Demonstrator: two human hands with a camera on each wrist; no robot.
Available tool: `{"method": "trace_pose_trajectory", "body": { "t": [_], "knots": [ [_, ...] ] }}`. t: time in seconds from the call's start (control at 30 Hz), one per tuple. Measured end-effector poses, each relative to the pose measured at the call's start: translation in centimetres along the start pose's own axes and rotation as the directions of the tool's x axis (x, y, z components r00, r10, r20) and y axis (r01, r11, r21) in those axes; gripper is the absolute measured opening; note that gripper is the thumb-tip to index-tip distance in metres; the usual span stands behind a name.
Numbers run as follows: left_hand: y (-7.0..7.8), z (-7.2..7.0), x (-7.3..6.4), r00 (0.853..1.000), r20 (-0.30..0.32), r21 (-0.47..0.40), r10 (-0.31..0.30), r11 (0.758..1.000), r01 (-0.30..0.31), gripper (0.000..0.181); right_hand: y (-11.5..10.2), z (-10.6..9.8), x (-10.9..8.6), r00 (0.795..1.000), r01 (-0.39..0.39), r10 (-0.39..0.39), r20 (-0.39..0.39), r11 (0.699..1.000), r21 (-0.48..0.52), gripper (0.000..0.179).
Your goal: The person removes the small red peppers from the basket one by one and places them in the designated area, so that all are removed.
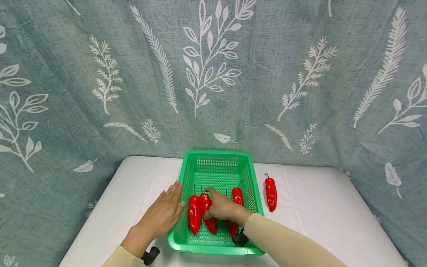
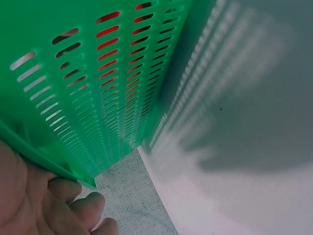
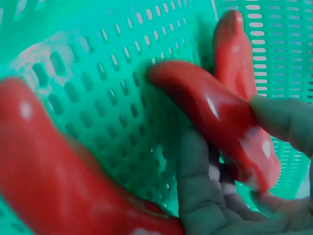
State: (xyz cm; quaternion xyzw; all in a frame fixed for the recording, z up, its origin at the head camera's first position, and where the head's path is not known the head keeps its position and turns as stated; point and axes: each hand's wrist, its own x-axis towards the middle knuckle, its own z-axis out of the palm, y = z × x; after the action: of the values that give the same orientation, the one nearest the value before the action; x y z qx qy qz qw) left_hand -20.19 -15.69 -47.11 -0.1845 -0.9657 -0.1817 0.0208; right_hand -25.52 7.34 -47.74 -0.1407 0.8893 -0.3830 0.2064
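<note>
My right hand reaches into a green plastic basket and grips a red pepper between thumb and fingers. In the right wrist view that held pepper lies across the fingers, over another red pepper. Left of it in the head view, a glossy red pepper lies along the basket's left side. More red peppers lie to the right, partly covered by my right hand and wrist. Fingers extended, my left hand rests against the basket's left rim.
One more red pepper lies outside the basket, to its right on the white-covered table. A grey-green curtain with white leaf prints hangs behind the table and on both sides.
</note>
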Motion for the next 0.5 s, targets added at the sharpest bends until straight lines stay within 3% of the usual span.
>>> {"method": "trace_pose_trajectory", "body": {
  "t": [0.2, 0.5],
  "knots": [
    [0.0, 0.0, 0.0, 1.000, 0.000, -0.007, -0.009, 1.000, 0.009, 0.066, 0.2, -0.7, 0.2, 0.999, 0.037, -0.033, -0.032, 0.993, 0.112, 0.084],
    [0.0, 0.1, 0.0, 1.000, -0.004, -0.009, -0.003, 1.000, 0.002, 0.066, -0.2, -2.2, -0.3, 0.994, 0.050, -0.021, -0.111, 0.963, 0.266, 0.069]
  ]
}}
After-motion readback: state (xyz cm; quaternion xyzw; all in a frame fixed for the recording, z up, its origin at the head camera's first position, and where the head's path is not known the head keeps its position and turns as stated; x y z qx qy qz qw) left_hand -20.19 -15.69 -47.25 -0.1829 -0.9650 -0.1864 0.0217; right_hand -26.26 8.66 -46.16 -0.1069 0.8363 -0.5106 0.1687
